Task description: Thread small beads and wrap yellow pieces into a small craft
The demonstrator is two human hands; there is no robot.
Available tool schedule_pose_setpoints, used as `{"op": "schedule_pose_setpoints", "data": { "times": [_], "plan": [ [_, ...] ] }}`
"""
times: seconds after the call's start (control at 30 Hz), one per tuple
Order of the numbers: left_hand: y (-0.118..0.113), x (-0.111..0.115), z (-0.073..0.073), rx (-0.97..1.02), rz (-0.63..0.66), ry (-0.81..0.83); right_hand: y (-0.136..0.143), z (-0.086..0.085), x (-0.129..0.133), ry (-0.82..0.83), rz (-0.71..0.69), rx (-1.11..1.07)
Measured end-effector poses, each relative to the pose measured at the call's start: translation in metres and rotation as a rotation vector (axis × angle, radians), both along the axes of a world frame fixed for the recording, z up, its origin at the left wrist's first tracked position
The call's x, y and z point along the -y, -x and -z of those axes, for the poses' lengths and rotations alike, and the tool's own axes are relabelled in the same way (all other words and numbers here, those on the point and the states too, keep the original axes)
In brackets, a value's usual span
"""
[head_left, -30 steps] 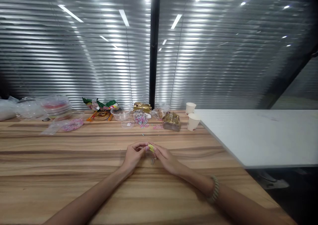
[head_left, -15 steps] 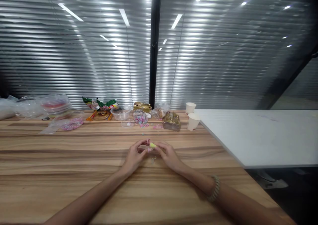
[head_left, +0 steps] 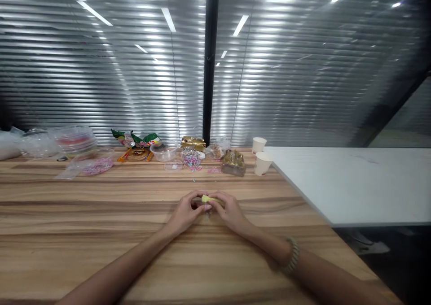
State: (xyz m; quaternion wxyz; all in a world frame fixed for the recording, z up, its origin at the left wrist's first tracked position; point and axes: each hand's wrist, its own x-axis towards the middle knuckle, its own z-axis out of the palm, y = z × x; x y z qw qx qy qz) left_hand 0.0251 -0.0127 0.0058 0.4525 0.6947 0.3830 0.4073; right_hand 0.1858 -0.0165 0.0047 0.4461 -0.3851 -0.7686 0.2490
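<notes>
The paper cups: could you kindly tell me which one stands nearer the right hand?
The front paper cup; the rear paper cup stands behind it, farther from the right hand.

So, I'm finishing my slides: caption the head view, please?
The right hand pinches a small yellow piece close to the left hand above a wood-grain table, paper cups behind.

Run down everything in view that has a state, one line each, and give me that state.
Left hand: curled beside the yellow piece; any hold unclear
Right hand: closed on the yellow piece
Yellow piece: held
Bracelet: worn
Front cup: upright
Back cup: upright
Clear bowl: upright, uncovered
Plastic containers: stacked
Blinds: lowered
</notes>
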Motion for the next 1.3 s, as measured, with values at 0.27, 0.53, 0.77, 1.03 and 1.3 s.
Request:
{"op": "schedule_pose_setpoints", "data": {
  "times": [0.27,0.53,0.77,1.03,1.3],
  "plan": [
    [-0.005,0.012,-0.017,-0.240,-0.088,-0.266,0.001,0.005,-0.002,0.094,0.140,-0.037],
    [-0.007,0.025,-0.023,-0.179,0.058,-0.351,0.001,0.007,-0.002,0.092,0.127,-0.068],
    [-0.002,0.006,-0.018,0.176,0.124,0.279,-0.001,0.002,0.003,0.041,0.048,-0.028],
    [0.001,0.000,-0.007,0.331,0.006,0.466,-0.003,0.003,0.004,-0.218,-0.067,0.258],
    [0.001,0.002,-0.010,0.207,-0.054,0.249,-0.004,0.006,0.002,-0.253,0.044,0.417]
  ]
}}
